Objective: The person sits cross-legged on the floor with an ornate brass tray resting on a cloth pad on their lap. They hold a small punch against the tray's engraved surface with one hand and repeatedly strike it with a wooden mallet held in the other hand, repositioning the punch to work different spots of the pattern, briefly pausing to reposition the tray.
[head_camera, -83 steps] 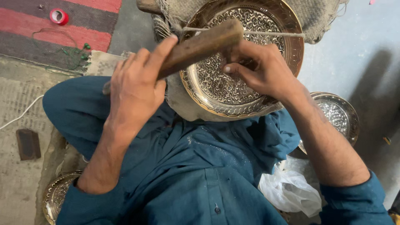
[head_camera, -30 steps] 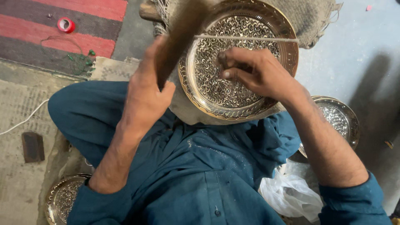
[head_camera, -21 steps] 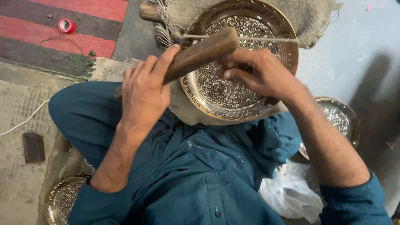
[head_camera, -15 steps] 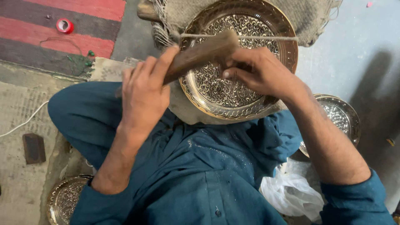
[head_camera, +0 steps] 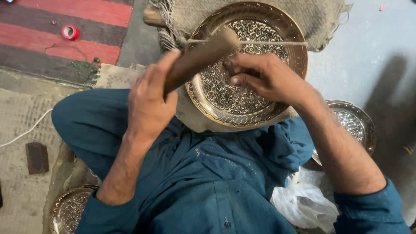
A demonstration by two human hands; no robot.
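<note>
A round brass plate [head_camera: 299, 56] with dense engraved patterns rests tilted on my lap and on burlap cloth [head_camera: 320, 17]. A thin string [head_camera: 277, 43] runs across its upper part. My left hand [head_camera: 149, 108] grips a brown wooden mallet [head_camera: 199, 56], whose blurred head is over the plate's upper left. My right hand [head_camera: 264, 78] rests on the plate's middle with its fingers pinched around a small dark punch [head_camera: 228, 68], which the fingers mostly hide. The mallet head is close to those fingertips.
A second engraved plate [head_camera: 357, 123] lies on the grey floor at right, and a third [head_camera: 69, 212] lies by my left knee. Also around are a white plastic bag [head_camera: 303, 203], a red tape roll [head_camera: 69, 31] on a striped rug [head_camera: 86, 17], a dark block [head_camera: 37, 157] and a white cable [head_camera: 21, 134].
The mallet has swung up and down in my left hand and now sits low by my right fingertips. My right hand has stayed on the plate.
</note>
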